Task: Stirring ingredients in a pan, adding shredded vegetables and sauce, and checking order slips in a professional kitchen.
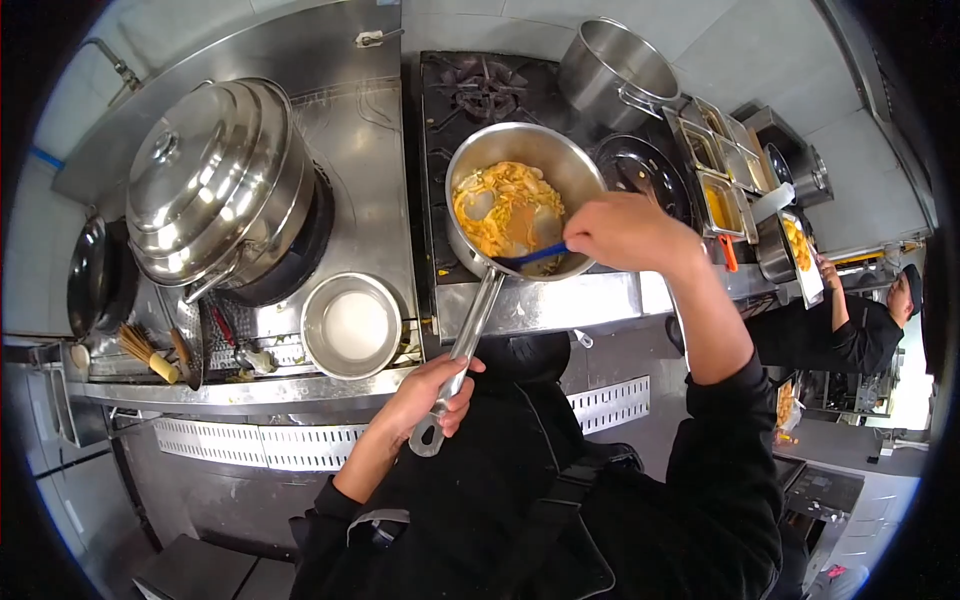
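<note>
My left hand is closed around the long metal handle of a stainless steel saucepan, which sits on the black gas range. In my right hand is a blue utensil, perhaps a spatula, whose lower end lies inside the pan near the handle side. Yellow-orange food in strips covers part of the pan's bottom, with a patch of reddish-brown powder or sauce on it. Left of the handle, a small steel pot with whitish liquid stands on the steel counter.
A big lidded steamer pot stands left; a bamboo brush lies at the counter's front. Behind the saucepan are a bare burner and a tall stockpot. Right are a black frying pan, ingredient trays and a co-worker holding a white tray.
</note>
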`<state>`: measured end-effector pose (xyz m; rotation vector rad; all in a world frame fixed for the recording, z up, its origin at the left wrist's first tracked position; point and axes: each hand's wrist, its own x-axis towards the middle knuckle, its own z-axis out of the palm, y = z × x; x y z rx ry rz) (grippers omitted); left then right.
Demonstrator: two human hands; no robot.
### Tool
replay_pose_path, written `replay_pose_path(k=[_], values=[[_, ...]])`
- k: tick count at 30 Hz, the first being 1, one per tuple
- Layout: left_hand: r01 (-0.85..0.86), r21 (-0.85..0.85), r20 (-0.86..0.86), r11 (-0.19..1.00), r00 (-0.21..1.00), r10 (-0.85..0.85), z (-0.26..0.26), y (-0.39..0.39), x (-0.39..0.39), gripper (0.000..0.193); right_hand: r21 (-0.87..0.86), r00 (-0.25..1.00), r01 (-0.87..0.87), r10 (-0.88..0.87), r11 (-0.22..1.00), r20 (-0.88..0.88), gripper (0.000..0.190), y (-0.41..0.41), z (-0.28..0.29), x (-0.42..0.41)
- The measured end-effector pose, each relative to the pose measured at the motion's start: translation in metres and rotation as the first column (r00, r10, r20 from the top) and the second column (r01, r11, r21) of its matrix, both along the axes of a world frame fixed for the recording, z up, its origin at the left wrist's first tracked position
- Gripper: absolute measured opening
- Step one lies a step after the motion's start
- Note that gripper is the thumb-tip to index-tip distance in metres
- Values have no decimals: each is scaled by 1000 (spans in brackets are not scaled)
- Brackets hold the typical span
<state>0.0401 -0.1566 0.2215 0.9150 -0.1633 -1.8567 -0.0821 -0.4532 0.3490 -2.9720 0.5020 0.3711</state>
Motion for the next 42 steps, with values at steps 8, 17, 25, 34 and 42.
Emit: replay_pose_path(k=[8,17,25,34,42], values=[[14,-42,-8,999,1000,-15,-6,-1,5,36,-281,948,294,-241,913,208,22,-31,-55,-22],[6,-34,-24,999,1000,-6,-12,3,3,36,-346,981,153,-102,926,163,16,-6,-27,-45],[4,-50,25,999,1000,-2,-9,-6,-6,39,-315,966,199,-132,928,223,16,-46,-78,-44],[-123,-103,-8,987,992,123,-24,5,-42,35,-137,848,359,-261,923,462,27,40,-14,-116],[-236,-157,243,959,932,269,-18,52,-103,19,175,702,373,-401,911,589,32,74,-69,-159]])
